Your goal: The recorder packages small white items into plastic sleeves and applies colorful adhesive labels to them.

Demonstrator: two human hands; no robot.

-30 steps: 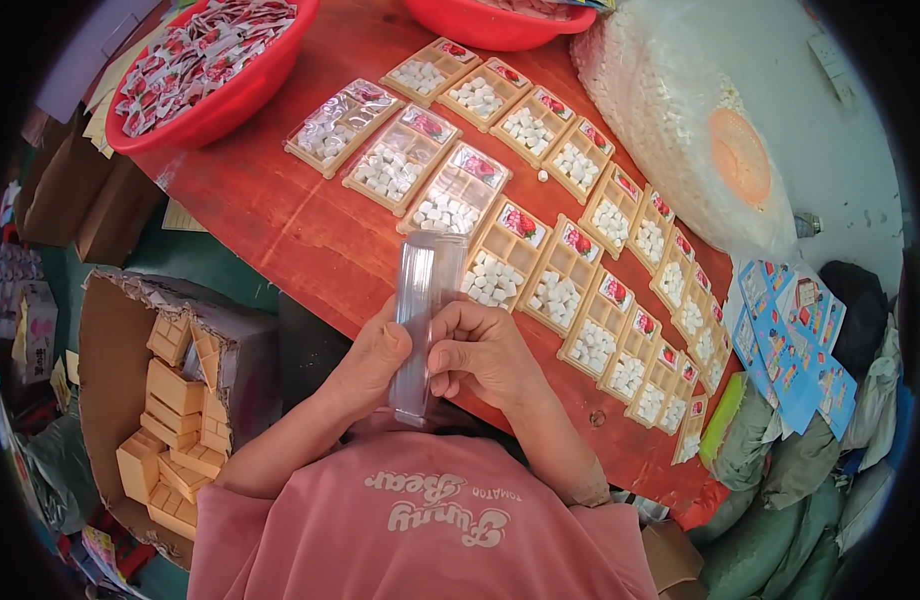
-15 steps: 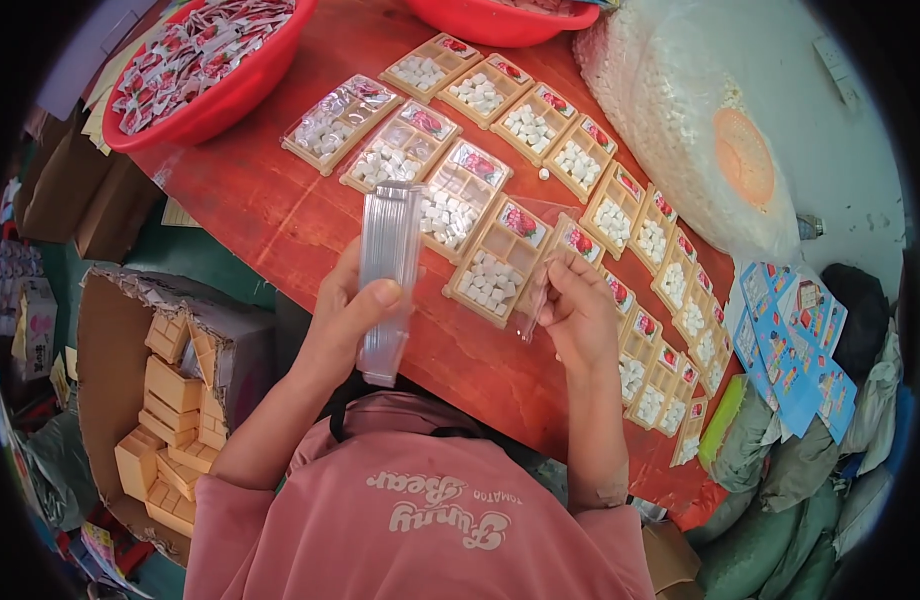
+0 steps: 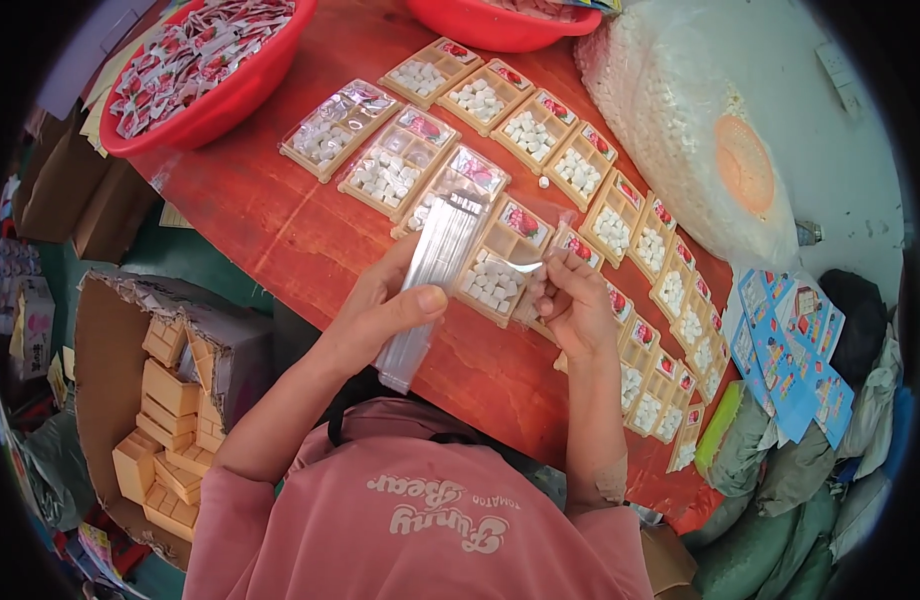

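My left hand [image 3: 388, 305] is closed around a stack of clear plastic lids [image 3: 432, 285], its thumb lying across the near face. The stack leans to the right and partly hides a tray behind it. My right hand [image 3: 577, 310] pinches a single clear lid [image 3: 552, 212] by its edge. That lid is over or just beside a tan compartment tray [image 3: 498, 240], which holds white cubes and a red-printed sachet; its see-through outline is hard to follow. To the left, some trays [image 3: 398, 165] have a shiny clear cover on them.
Rows of similar filled trays [image 3: 610, 225] run along the red table [image 3: 310, 235]. A red basin [image 3: 280, 75] of sachets stands far left, another red basin [image 3: 510, 35] at the back. A large bag of white pieces [image 3: 660, 110] sits back right. A carton [image 3: 105, 340] holds tan trays lower left.
My left hand has moved right with the stack, which now tilts and comes nearer my right hand. My right hand still pinches the single lid and has shifted only slightly.
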